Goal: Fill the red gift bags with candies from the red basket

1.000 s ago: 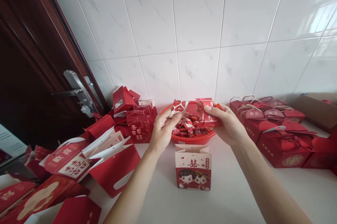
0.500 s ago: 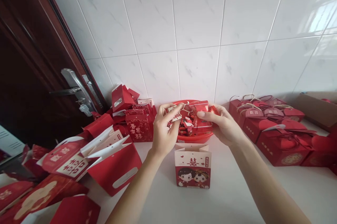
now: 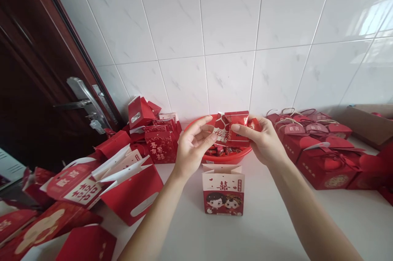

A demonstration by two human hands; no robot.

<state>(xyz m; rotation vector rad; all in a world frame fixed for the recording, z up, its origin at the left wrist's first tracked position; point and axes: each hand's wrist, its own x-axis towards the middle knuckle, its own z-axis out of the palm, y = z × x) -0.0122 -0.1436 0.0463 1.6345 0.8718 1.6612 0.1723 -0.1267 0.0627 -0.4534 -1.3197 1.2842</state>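
An upright paper gift bag, open at the top, stands on the white table before me, a cartoon couple on its front. Behind it is a red basket with small wrapped sweets inside. My right hand grips red candy packets above the basket, its thumb across their front. Against them, my left hand pinches a white-and-red packet between thumb and fingers.
Opened red boxes and bags crowd the left side, near a dark door. Closed red gift boxes with handles stand in rows at the right, beside a cardboard box. A tiled wall rises behind.
The white-and-red packet in my left hand has moved right, against the packets in my right hand. Those packets are slightly higher. The view has shifted a little.
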